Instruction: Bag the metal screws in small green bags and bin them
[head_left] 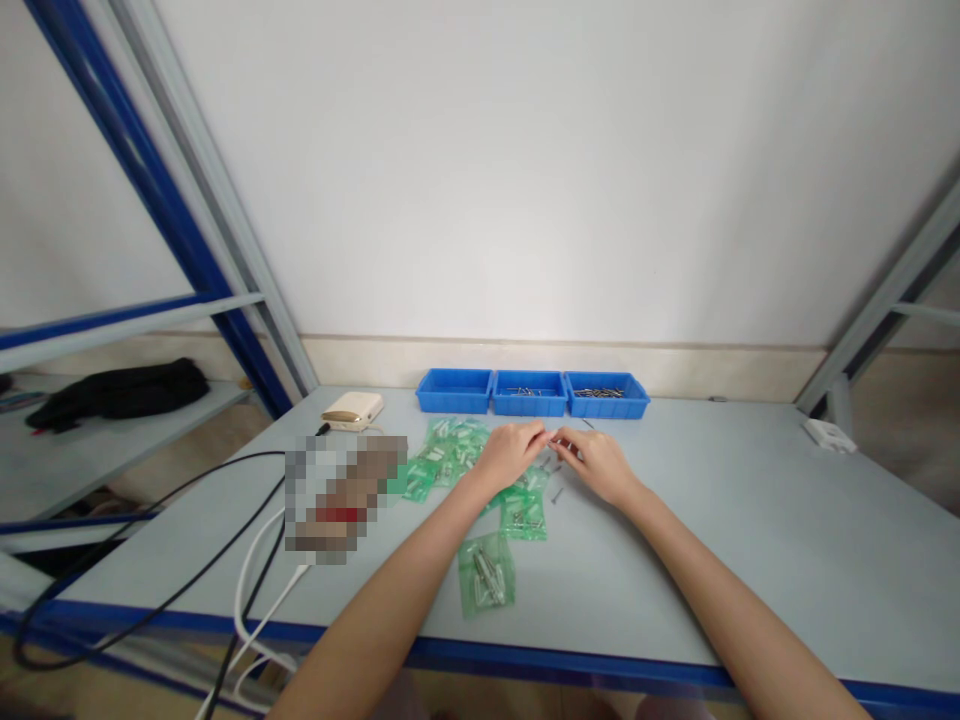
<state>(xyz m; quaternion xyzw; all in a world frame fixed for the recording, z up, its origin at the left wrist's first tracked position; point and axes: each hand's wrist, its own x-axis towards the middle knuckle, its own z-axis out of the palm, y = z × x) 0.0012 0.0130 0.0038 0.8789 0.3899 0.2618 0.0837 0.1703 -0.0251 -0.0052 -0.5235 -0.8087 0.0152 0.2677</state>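
Grey tabletop is carrying three blue bins along its back, while my left hand and right hand are hovering close together, fingers curling (I cannot tell whether they are clamping anything), with loose screws lying beneath, beside green packets.

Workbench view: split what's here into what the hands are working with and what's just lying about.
Apparently in use:
- left hand and right hand, fingertips together
- green packets
- loose screws
- blue bins, probably

Apparently just lying about:
- cream box
- white cable
- black bundle on the side shelf
- white object, far right
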